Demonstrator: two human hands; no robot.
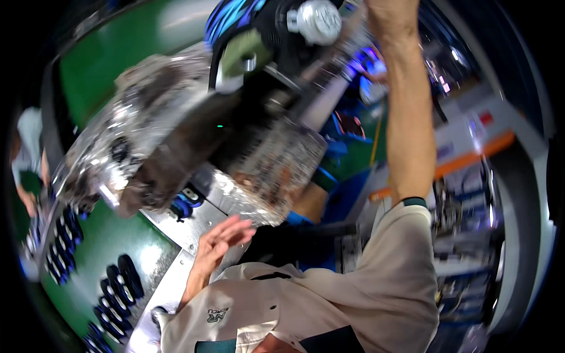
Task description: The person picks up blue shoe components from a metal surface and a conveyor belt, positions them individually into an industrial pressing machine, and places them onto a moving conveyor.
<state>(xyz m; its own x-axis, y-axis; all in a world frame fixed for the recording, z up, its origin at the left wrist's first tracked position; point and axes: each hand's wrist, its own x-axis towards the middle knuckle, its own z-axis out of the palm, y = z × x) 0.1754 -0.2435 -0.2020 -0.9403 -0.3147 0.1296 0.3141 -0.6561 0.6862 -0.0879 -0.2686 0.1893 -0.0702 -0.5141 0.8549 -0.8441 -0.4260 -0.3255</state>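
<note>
The machine stands in the middle of the view on a metal plate, which lies on the bench. Rows of shoe soles lie on the bench to the left of the plate. The left hand hangs just before the machine, over the plate. The right arm reaches up on the right, past the machine's top. Another person stands at the far left edge, behind the bench.

My right hand runs out past the top edge, so I cannot tell its grip. The foil-wrapped machine is smeared by motion blur, its parts indistinct. A co-worker at the left rim is cut off. The dark blue pieces are too small to identify.
</note>
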